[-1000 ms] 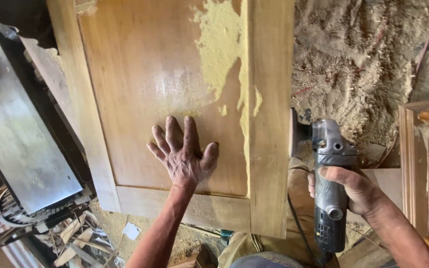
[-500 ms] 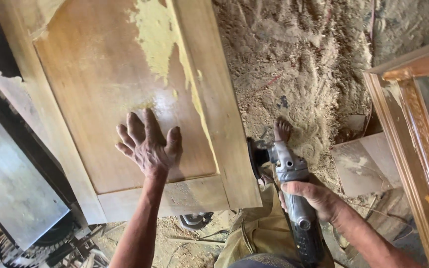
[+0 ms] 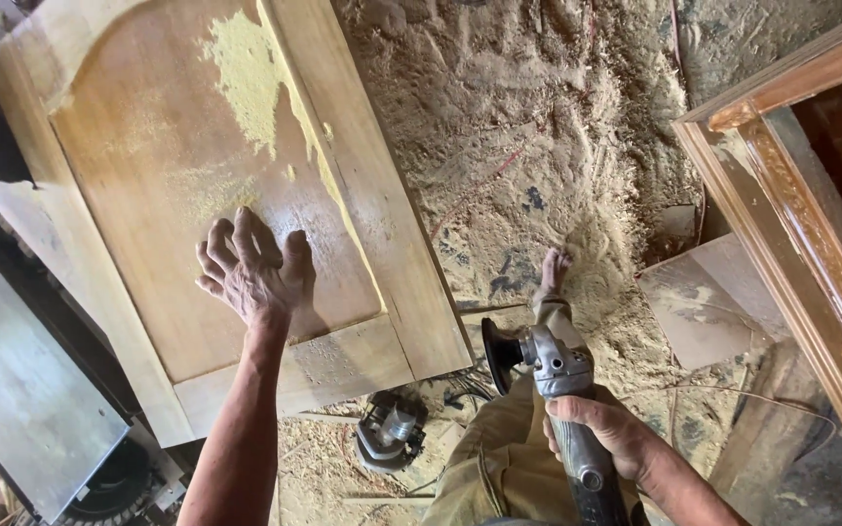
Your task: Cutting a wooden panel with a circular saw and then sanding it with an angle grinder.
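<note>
— Resting flat on the raised centre panel, the left hand (image 3: 253, 273) has its fingers (image 3: 216, 244) spread and released, gripping nothing. That wooden door panel (image 3: 236, 195) lies tilted across the view, with a patch of yellow sawdust (image 3: 241, 73) near its arched top and along the inner edge of the right stile.

— And the tool?

— The right hand (image 3: 611, 433) is clenched around the grey body of an angle grinder (image 3: 557, 385). Its dark disc faces the door's lower right corner, just beside it but apart from the wood. The cord is hard to follow.

— How would you work it well from here?

— My judgement: keep the free palm pressing the panel steady, well away from the disc, and bring the pad in flat instead of on its edge so it doesn't gouge. The loose dust would hide the grain, so brushing it off first seems wise.

— What else is around?

— A bare foot (image 3: 553, 273) sits on the sawdust-covered floor (image 3: 538, 127) just beyond the grinder. A second small power tool (image 3: 389, 433) lies below the door's bottom rail. A varnished wooden frame (image 3: 801, 195) stands at the right, a grey metal sheet (image 3: 21, 399) at the left.
</note>
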